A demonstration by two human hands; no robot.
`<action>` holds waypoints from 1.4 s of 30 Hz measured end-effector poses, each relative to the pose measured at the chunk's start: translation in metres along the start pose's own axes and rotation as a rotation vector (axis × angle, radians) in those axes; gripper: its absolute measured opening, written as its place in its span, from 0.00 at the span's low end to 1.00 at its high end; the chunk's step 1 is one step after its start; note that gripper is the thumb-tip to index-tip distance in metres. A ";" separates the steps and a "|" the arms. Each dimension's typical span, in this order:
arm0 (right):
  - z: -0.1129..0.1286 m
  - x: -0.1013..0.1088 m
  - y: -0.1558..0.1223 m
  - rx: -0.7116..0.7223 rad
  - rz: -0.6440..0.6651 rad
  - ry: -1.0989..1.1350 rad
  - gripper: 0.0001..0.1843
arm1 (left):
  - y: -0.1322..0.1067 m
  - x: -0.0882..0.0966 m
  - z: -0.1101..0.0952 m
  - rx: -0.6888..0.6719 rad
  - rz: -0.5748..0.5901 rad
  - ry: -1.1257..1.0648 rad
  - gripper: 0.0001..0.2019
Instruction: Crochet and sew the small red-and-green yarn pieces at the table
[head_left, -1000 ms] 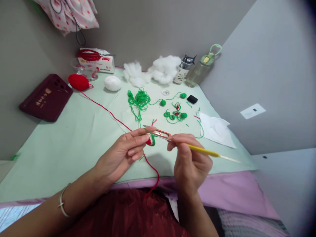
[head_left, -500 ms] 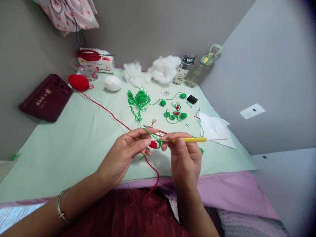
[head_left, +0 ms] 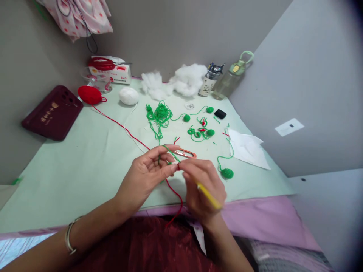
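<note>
My left hand [head_left: 151, 168] is closed in a pinch on a small crochet piece [head_left: 176, 164] of red, white and green yarn, mostly covered by fingers. Green yarn [head_left: 171, 152] runs over the left index finger down to the piece. My right hand [head_left: 204, 185] holds a crochet hook by its yellow handle [head_left: 208, 195], its fingertips at the piece; the hook's tip is hidden. Below the hands a red yarn strand [head_left: 177, 194] hangs over the table's front edge. Just behind the fingers lie orange-handled thread snips [head_left: 185, 152].
Green yarn [head_left: 160, 115], a red yarn ball [head_left: 90, 95] and a white yarn ball [head_left: 128, 96] lie farther back. Small green crocheted balls [head_left: 227, 173] sit to the right, near white paper [head_left: 248, 147]. White stuffing [head_left: 188, 79] and a bottle [head_left: 229, 81] stand by the wall.
My right hand has turned and dipped, so the yellow handle now slants down toward me instead of lying level. The crochet piece has turned and shows less red. A green ball has come into full view.
</note>
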State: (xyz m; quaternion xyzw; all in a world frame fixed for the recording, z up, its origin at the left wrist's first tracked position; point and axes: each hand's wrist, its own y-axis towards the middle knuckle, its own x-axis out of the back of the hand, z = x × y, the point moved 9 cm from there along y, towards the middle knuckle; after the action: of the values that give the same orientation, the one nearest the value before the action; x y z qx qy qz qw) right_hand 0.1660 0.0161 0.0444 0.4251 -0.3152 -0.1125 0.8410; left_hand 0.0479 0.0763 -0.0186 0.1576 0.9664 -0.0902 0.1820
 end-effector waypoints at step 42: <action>-0.020 0.002 0.006 -0.235 -0.004 0.328 0.12 | 0.001 0.003 -0.001 -0.018 -0.002 0.072 0.13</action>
State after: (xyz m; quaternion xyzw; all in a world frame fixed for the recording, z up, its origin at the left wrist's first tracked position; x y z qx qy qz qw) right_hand 0.1799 0.0317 0.0408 0.3372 -0.1576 -0.0796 0.9247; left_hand 0.0455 0.0782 -0.0193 0.1581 0.9732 -0.0761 0.1484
